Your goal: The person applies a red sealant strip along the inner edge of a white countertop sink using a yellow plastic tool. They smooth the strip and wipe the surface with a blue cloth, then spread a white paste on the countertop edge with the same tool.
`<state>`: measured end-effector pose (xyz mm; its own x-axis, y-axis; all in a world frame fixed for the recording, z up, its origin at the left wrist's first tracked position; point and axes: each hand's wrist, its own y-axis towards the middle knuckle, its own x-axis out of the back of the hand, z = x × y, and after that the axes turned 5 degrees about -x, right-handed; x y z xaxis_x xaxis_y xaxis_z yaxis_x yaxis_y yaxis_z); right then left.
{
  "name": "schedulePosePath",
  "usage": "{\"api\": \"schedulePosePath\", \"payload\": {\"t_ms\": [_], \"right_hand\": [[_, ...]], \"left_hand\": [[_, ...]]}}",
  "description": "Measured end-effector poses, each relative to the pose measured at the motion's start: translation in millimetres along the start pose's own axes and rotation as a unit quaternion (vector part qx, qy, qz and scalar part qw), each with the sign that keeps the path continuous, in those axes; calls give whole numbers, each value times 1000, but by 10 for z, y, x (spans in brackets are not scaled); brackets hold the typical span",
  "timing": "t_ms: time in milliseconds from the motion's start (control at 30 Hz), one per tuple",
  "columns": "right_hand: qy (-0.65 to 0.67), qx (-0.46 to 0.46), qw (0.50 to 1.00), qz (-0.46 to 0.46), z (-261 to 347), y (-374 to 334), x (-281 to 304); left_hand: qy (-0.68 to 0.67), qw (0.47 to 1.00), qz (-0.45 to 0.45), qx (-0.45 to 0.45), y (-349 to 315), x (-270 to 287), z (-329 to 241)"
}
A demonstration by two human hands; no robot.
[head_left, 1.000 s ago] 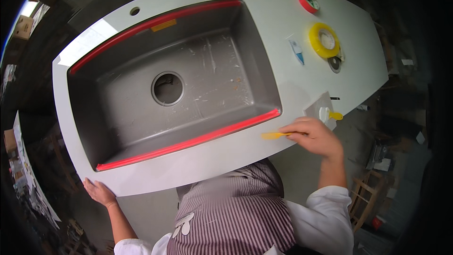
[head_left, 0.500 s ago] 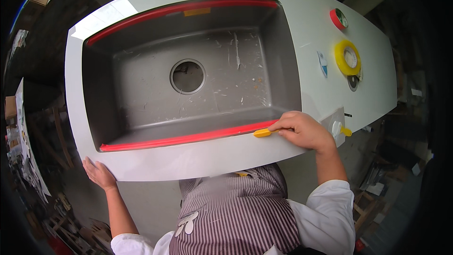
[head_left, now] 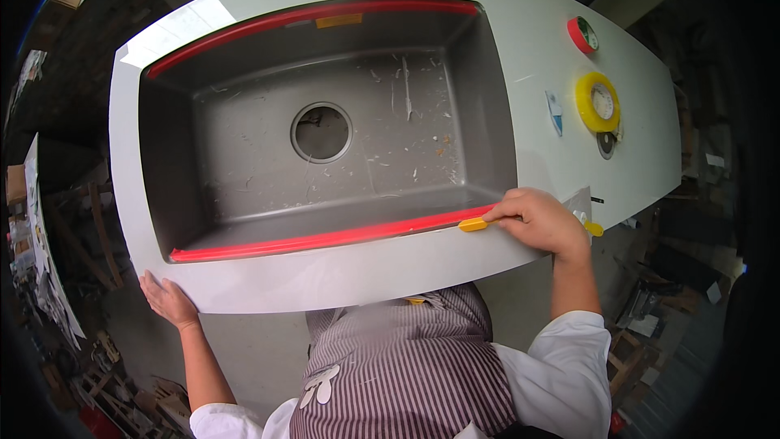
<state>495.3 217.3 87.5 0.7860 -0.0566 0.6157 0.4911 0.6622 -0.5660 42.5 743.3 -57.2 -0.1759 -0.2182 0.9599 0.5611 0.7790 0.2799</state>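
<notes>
My right hand [head_left: 536, 218] pinches a small yellow scraper [head_left: 473, 225] against the front rim of the sink cutout, close to its right corner. The scraper sits at the right part of a red tape strip [head_left: 325, 241] that runs along the sink's front edge. Flat on the white countertop's front left edge lies my left hand [head_left: 168, 301], fingers out, holding nothing. The grey sink [head_left: 252, 142] has a round drain hole and whitish scraps scattered over its bottom. Another red tape strip [head_left: 268, 27] follows the back rim, with a small orange label below it.
On the white countertop [head_left: 561, 171] to the right lie a red tape roll [head_left: 582, 35], a yellow tape roll [head_left: 598, 102], a blue-and-white piece [head_left: 554, 111] and a dark round-ended blade tool [head_left: 606, 145]. A yellow nozzle [head_left: 594, 229] shows behind my right hand. Wooden scraps [head_left: 626, 362] lie on the floor.
My right hand and the yellow scraper have slid to the right along the front rim. My left hand stays on the countertop edge.
</notes>
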Motion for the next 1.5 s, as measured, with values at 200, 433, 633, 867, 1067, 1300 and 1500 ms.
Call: {"api": "schedulePosePath", "payload": {"t_ms": [200,433,633,867,1067,1300,1500], "right_hand": [[44,43,998,-9,220,49,-14],[37,46,998,1,182,137,-147],[12,11,1000,3,67,51,-56],[-74,-6,997,-30,-67,-97,80],[173,78,982,-8,195,-474,367],[495,4,849,183,-157,-456,-724],[575,-12,786,224,-157,-330,-1048]], "left_hand": [[-6,1000,0,2,10,5,-15],[-7,1000,-2,3,10,9,-11],[-2,1000,4,10,18,11,-13],[-3,1000,2,8,26,-6,-39],[-15,1000,2,1,1,51,36],[-60,998,14,17,23,109,-40],[-63,997,30,20,29,108,-4]]}}
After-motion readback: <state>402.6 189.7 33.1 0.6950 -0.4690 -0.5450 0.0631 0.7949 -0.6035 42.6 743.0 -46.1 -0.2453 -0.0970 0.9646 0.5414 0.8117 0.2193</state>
